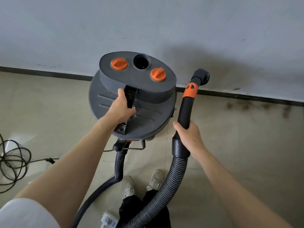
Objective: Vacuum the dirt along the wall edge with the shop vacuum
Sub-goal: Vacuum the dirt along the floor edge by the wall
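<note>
1. The wall fills the top of the view, grey and scuffed, with a dark baseboard running along its foot where it meets the tiled floor.
2. The shop vacuum, a round grey unit with two orange knobs and an open port on its top, stands on the floor just in front of the wall.
3. A ribbed hose curves from the vacuum's near side, past the person's shoes, up to the wand.
4. The black wand, with an orange collar, rises right of the vacuum; its nozzle sits against the wall near the baseboard.
5. The left hand is clenched around the vacuum's black top handle.
6. The right hand grasps the wand's lower end, just right of the vacuum.
7. The dirt lies in dark smears along the baseboard, well right of the vacuum.
8. A black power cord lies coiled on the floor, well left of the vacuum.
</note>
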Motion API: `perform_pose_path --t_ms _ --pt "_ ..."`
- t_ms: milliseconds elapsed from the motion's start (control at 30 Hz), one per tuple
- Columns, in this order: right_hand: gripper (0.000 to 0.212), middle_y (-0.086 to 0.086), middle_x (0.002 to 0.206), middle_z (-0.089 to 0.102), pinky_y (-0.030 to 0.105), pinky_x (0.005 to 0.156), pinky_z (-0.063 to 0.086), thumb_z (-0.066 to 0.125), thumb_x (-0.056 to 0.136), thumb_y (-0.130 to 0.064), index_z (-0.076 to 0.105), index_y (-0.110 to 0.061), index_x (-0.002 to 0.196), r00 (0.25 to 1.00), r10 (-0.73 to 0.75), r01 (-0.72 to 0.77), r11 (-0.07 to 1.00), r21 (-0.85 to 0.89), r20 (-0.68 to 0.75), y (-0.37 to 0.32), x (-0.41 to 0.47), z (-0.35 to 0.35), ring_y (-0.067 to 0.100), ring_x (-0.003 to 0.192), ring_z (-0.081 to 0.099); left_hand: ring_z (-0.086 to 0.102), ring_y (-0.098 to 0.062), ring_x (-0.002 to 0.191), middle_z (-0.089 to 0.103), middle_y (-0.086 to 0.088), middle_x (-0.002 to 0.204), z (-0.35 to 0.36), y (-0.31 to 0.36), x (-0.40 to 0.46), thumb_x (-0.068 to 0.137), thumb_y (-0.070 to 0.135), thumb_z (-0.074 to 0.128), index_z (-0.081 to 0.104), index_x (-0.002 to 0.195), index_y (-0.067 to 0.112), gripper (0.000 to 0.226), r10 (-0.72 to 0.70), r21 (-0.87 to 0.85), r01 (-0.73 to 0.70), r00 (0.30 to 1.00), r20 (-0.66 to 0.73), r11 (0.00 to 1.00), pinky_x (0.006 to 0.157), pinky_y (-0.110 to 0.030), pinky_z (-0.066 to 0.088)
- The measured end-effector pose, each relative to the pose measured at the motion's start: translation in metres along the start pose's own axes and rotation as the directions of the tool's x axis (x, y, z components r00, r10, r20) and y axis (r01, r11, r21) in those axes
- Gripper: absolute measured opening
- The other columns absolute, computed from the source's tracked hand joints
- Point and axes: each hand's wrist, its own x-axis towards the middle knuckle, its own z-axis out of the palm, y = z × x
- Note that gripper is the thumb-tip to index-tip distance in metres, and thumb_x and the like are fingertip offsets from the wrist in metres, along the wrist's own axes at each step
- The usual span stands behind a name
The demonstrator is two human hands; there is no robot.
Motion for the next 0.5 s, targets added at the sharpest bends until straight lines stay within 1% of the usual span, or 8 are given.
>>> perform_pose_path --t_ms 133,300,433,500 --pt "0.012 0.014 0.091 0.067 0.047 0.081 0.057 0.062 0.086 -0.028 0.052 -0.022 0.088 0.997 0.013 -0.01 0.999 0.039 -0.075 0.001 0.008 -0.009 0.03 0.085 0.067 0.045 -0.017 0.063 0.044 -0.006 0.075 0.005 0.011 0.009 0.087 0.005 0.06 0.021 0.102 0.012 0.043 0.043 0.018 -0.044 0.998 0.056 0.999 0.047 -0.026 0.037" --pt "0.013 0.013 0.09 0.067 0.05 0.082 0.056 0.063 0.084 -0.03 0.053 -0.023 0.089 0.99 0.009 0.0 0.998 0.065 -0.138 -0.002 0.015 -0.017 0.03 0.085 0.067 0.046 -0.016 0.063 0.044 -0.005 0.075 0.015 0.013 0.011 0.087 0.005 0.059 0.023 0.102 0.011 0.039 0.089 -0.001 -0.089 0.994 0.06 0.996 0.049 -0.028 0.039" --pt "0.013 0.012 0.089 0.066 0.05 0.083 0.056 0.063 0.084 -0.031 0.053 -0.023 0.088 0.988 0.006 0.003 0.998 0.06 -0.152 -0.004 0.014 -0.021 0.03 0.085 0.066 0.048 -0.023 0.069 0.045 -0.006 0.075 0.019 0.012 0.013 0.087 0.006 0.059 0.024 0.1 0.01 0.038 0.099 0.035 -0.101 0.994 0.052 0.994 0.059 -0.036 0.04" --pt "0.013 0.013 0.09 0.066 0.049 0.083 0.056 0.062 0.085 -0.031 0.053 -0.022 0.09 0.99 0.01 -0.002 0.999 0.054 -0.142 -0.002 0.009 -0.021 0.029 0.085 0.066 0.05 -0.028 0.073 0.046 -0.009 0.077 0.017 0.011 0.015 0.088 0.007 0.059 0.024 0.1 0.009 0.037 0.087 0.062 -0.092 0.994 0.065 0.994 0.061 -0.041 0.043"
